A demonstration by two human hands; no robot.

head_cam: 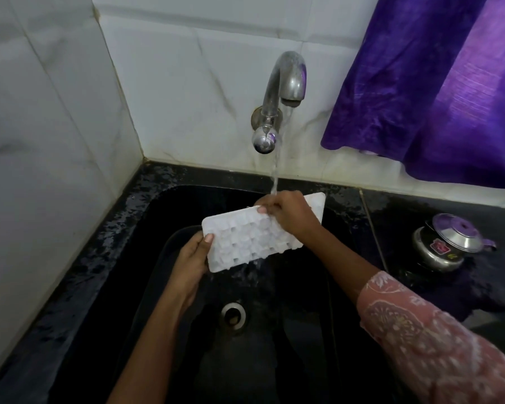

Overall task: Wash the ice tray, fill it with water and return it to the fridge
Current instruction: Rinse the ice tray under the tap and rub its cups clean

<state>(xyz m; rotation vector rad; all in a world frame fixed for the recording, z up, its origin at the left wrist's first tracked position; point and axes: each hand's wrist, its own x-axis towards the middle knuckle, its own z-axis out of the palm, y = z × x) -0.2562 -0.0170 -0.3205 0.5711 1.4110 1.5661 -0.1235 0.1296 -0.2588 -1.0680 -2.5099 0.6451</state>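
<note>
A white plastic ice tray with several small cells is held over the black sink, tilted up to the right. My left hand grips its near left corner, thumb on top. My right hand grips the tray's far edge with curled fingers. Water runs from the steel tap in a thin stream onto my right hand. A second white piece shows behind my right hand; I cannot tell whether it is part of the same tray.
The sink drain lies below the tray. A small steel pot with a lid stands on the wet black counter at the right. A purple curtain hangs at the upper right. White tiled walls close the left and back.
</note>
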